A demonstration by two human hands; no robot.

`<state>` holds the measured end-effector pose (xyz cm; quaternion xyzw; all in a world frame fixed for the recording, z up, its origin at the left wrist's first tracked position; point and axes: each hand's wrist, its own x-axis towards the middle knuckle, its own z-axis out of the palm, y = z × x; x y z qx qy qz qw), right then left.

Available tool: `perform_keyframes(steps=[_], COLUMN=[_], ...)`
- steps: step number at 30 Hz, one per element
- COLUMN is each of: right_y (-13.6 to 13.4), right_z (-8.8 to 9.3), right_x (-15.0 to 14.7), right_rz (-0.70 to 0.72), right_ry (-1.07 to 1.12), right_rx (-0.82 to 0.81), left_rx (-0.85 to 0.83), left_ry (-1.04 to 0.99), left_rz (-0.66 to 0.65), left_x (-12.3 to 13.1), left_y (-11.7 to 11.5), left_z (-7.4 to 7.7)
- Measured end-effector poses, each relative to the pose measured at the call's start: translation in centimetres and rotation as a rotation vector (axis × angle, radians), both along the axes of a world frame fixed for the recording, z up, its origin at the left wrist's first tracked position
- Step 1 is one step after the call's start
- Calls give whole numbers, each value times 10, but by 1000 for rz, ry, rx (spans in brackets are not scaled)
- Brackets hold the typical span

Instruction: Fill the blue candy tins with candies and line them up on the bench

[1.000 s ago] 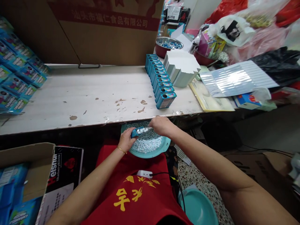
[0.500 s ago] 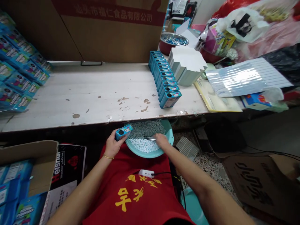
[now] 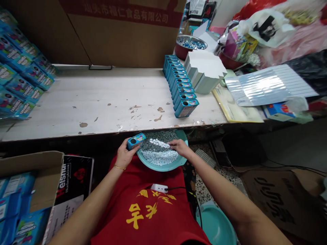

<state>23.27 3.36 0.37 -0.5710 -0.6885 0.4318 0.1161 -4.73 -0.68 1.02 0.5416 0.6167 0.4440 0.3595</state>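
My left hand is shut on a small blue mint tin, whose round opening faces up, at the near rim of the basin. My right hand pinches a narrow metal scoop, mostly hidden under a row of white mints stretching toward the tin. Its tip stops a little short of the tin. Below both hands, a teal plastic basin holds a heap of pale blue-white mints. The basin rests on my red apron.
A row of blue tins stands on the chipped white table, beside stacked white-topped cartons. Blue packs lie at the far left. A cardboard box sits lower left, and a second teal basin sits on the floor.
My right hand has lifted the scoop, now carrying a row of mints, and moved left. My left hand has turned the tin opening-up since the earliest frame. The view has shifted slightly.
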Motion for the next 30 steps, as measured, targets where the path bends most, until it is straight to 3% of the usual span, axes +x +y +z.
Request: perform_keyframes(steps=[4, 9, 14, 19, 22, 24, 27, 30], right_y=[7, 11, 7, 2, 1, 2, 4, 0], right_z=[54, 107, 142, 161, 155, 134, 79, 14], right_x=[3, -18, -47, -64, -46, -23, 4, -3], right_rz=[64, 288, 407, 463, 422, 364, 227, 85], right_ry=[31, -328, -720, -795, -751, -707, -691, -710], right_rx=[121, 227, 280, 345, 323, 296, 188, 45], left_rx=[17, 95, 151, 135, 118, 93, 45, 24], left_ry=[72, 229, 320, 309, 240, 177, 99, 55], left_rz=[-86, -171, -213, -190, -177, -157, -92, -12], left_x=[18, 38, 43, 43, 38, 31, 18, 7], left_y=[7, 11, 10, 10, 9, 6, 1, -4], left_z=[-6, -7, -10, -14, -14, -14, -13, -13])
